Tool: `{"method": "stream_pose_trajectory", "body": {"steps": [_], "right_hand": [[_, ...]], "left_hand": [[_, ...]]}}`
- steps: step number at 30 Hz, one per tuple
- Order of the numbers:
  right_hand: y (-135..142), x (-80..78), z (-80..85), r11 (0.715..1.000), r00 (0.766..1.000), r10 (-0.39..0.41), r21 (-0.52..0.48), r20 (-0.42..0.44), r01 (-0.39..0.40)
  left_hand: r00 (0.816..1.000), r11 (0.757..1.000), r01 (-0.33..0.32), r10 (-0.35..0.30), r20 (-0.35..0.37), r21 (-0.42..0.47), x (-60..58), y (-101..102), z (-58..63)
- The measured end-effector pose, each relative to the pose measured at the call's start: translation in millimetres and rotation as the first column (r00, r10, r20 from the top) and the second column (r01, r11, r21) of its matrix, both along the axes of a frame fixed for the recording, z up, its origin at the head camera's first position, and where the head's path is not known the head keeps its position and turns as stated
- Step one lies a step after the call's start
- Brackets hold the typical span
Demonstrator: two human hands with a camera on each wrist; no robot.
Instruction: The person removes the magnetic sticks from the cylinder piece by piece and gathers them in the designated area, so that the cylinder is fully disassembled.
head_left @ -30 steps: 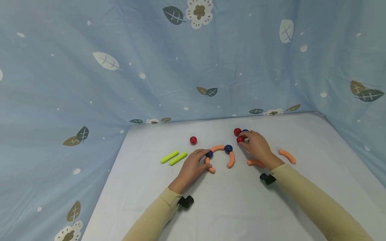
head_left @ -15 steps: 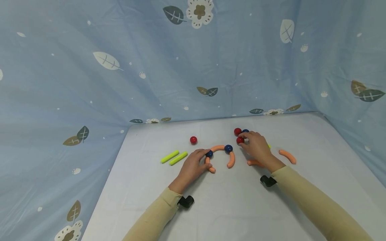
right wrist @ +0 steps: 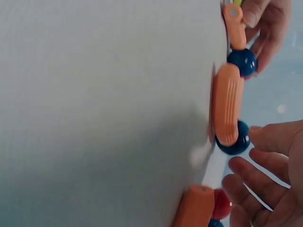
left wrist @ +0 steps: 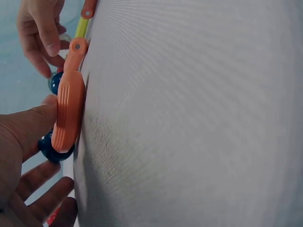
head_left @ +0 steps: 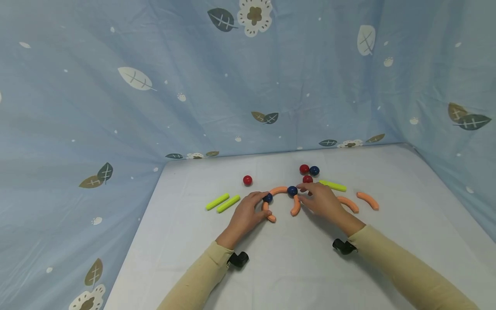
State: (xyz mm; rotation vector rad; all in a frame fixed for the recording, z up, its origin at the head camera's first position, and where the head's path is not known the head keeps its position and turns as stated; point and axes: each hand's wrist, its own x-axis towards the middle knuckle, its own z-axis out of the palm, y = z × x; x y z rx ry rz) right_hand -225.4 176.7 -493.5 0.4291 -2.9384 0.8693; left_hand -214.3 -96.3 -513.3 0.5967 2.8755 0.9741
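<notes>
Three orange curved magnetic sticks and two blue balls form an arch on the table. My left hand (head_left: 247, 213) holds its left side, the thumb on the orange curved stick (left wrist: 70, 111) and the index finger by the left blue ball (head_left: 268, 197). My right hand (head_left: 320, 201) is beside the right blue ball (head_left: 292, 191), thumb and fingers spread around it. In the right wrist view the thumb tip is close to that blue ball (right wrist: 235, 140); contact is hard to tell. From this ball hangs the right curved stick (head_left: 296, 206).
Two yellow-green straight sticks (head_left: 228, 204) lie left of the arch, a red ball (head_left: 247, 180) behind it. Back right are two red balls (head_left: 304, 169), a blue ball (head_left: 314, 171) and a yellow-green stick (head_left: 333, 186). Two orange curved sticks (head_left: 367, 200) lie at right.
My right hand has left the red ball at the back and come forward and left to the arch's right blue ball. The red ball stays behind. My left hand has not moved.
</notes>
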Motion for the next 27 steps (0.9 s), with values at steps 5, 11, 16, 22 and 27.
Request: {"method": "stream_pose_trajectory", "body": {"steps": [5, 11, 16, 22, 27], "right_hand": [[-6, 2.7, -5.8, 0.999, 0.999, 0.035, 0.011, -0.013, -0.035], [-12, 1.9, -7.1, 0.999, 0.999, 0.041, 0.002, -0.029, -0.041], [-17, -1.2, -7.2, 0.999, 0.998, 0.053, 0.007, -0.022, -0.053], [-24, -6.8, -8.4, 0.997, 0.997, 0.073, 0.022, -0.028, -0.072], [-29, -8.6, -9.3, 0.996, 0.996, 0.088, 0.010, -0.035, -0.088]], "left_hand": [[1.000, 1.000, 0.002, -0.002, -0.007, 0.005, 0.5, 0, -2.2], [1.000, 0.999, -0.025, 0.025, 0.017, 0.032, 4.4, 1, -1.3], [0.999, 0.999, -0.044, 0.044, 0.011, 0.006, 11.1, 0, 1.6], [0.999, 1.000, -0.020, 0.020, -0.031, 0.006, 17.3, -2, 3.9], [0.999, 1.000, 0.001, 0.000, -0.042, 0.024, 20.5, -3, 5.2]]}}
